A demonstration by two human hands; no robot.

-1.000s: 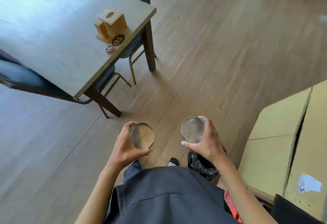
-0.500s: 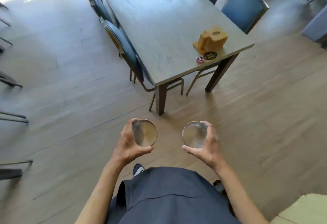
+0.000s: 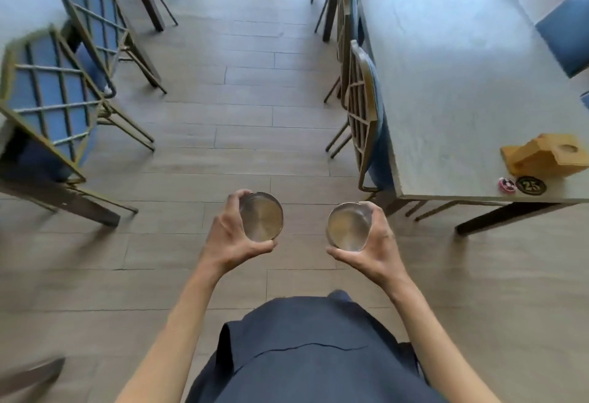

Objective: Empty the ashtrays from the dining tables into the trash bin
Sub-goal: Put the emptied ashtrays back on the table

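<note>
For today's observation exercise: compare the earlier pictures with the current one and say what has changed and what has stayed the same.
The view has swung left: the table with the wooden holder has slid from upper left to the right edge, and the black bin bag and cardboard are gone. An aisle between chairs now lies ahead. Unchanged: the left hand grips one ashtray, the right hand the other ashtray.

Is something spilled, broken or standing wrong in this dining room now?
Nothing stands out. The left hand and right hand each hold a round metal ashtray; no spill shows on the wooden floor.
</note>
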